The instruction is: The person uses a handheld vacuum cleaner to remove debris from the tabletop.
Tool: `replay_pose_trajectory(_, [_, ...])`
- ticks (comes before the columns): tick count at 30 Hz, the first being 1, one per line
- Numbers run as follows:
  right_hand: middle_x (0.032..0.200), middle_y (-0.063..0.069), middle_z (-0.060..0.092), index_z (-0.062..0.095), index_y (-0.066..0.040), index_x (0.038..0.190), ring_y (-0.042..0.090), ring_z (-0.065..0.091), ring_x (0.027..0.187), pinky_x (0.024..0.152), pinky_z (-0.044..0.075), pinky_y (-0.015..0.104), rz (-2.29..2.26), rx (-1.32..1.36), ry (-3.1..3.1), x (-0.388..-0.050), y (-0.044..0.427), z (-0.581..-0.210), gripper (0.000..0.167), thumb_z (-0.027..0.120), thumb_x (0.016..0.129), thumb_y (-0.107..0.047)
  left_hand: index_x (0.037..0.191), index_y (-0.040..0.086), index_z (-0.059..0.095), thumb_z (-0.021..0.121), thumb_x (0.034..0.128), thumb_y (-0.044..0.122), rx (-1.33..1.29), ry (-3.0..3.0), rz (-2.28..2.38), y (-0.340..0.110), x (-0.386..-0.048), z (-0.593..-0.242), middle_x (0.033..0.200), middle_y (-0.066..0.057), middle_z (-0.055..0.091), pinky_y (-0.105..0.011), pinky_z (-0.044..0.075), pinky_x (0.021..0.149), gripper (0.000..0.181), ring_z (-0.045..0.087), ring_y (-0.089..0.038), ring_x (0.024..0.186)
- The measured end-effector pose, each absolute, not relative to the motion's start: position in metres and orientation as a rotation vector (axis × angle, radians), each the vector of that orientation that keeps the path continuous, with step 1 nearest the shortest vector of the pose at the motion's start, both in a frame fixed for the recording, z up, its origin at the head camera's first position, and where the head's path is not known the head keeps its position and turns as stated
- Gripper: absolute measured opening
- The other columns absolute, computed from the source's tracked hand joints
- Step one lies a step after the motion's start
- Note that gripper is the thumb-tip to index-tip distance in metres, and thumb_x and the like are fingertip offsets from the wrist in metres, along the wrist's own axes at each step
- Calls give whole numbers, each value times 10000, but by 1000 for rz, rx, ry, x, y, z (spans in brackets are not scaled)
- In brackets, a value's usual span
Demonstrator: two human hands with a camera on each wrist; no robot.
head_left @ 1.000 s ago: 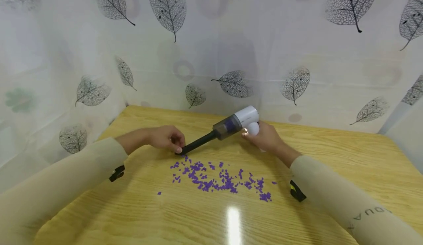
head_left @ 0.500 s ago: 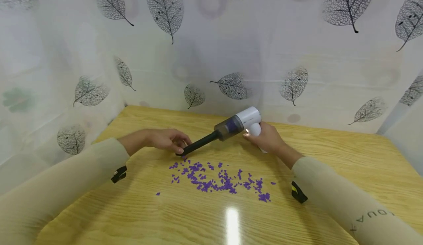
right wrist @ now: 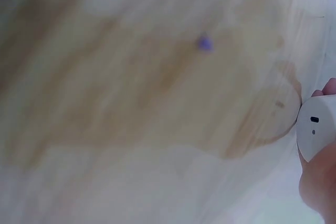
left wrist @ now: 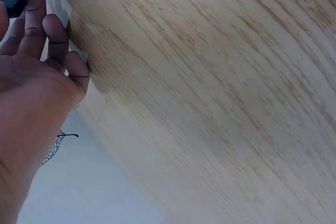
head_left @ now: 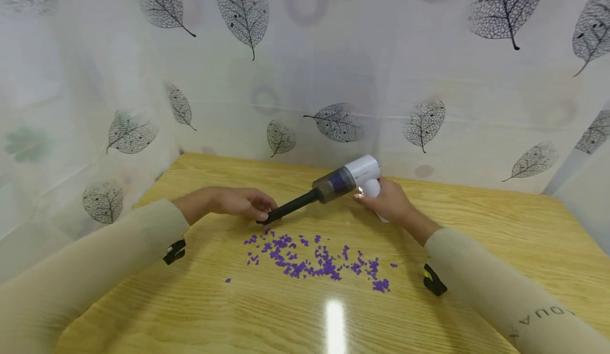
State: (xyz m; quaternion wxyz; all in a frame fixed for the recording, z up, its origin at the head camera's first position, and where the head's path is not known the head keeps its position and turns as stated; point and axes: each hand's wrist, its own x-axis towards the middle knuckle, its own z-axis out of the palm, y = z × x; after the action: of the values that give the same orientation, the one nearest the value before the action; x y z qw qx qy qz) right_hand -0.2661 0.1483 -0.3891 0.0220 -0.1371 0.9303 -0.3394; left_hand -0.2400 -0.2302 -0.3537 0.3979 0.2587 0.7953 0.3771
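Two-handed hold: your right hand (head_left: 389, 200) curls round the white handle (head_left: 383, 218) of the handheld vacuum (head_left: 333, 184); left hand (head_left: 235, 203) pinches its black nozzle (head_left: 294, 205), likely steadying it above the desk (head_left: 257, 311), near purple scraps (head_left: 328, 266).

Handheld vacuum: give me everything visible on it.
The handheld vacuum has a white body, a smoky see-through cup showing purple inside, and a slim black nozzle, apparently plastic. It slants nozzle-down toward the person's left, over the wood-grain table, beyond the purple scraps. The right hand grips its white handle; the left hand pinches the nozzle's tip. Whether the tip touches the table, or it's running, I can't tell.
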Motion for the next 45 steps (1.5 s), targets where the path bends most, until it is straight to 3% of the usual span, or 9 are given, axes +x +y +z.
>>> replay_pose_trajectory(4, [825,116,657,582,4,1068,187,609,674,601,511,299,-1066,-428,2875,-264,153,-389,439,736,883,-363,1305,-21,557,498,1035,143,686,2017,947,-228,-240,-355,1162,-120,658,-324,454,1003,321,593,-180,1070])
replay_pose_trajectory(11, [826,116,658,582,6,1071,185,611,672,604,511,300,-1082,-440,2876,-262,157,-391,437,734,886,-360,1393,-33,477,473,1034,76,705,1925,1042,-219,-239,-358,1249,-158,671,-395,391,1115,375,609,-254,1196])
replay_pose_trajectory(19, [854,121,663,572,9,1108,192,615,699,614,507,295,-1041,-407,2896,-260,166,-391,469,729,889,-375,1249,-33,636,618,956,55,793,2165,985,-211,-239,-362,1094,-105,701,-305,505,929,307,634,-156,989])
replay_pose_trajectory(30, [834,111,649,590,5,1070,196,595,687,595,498,295,-998,-424,2920,-261,166,-390,456,735,882,-385,1141,-68,679,672,915,21,884,2273,934,-207,-240,-366,1000,-130,721,-285,537,849,243,639,-131,885])
replay_pose_trajectory(37, [827,113,647,581,6,1068,188,596,673,582,505,296,-995,-437,2890,-263,166,-388,455,730,886,-384,1124,-65,687,697,897,26,854,2266,954,-205,-234,-365,987,-122,723,-277,544,825,245,640,-123,869])
replay_pose_trajectory(45, [837,117,646,578,13,1077,193,597,688,599,510,299,-1009,-474,2854,-265,172,-390,461,738,882,-373,1085,-29,711,734,869,51,869,2279,919,-198,-223,-363,979,-68,729,-282,536,881,232,646,-105,884])
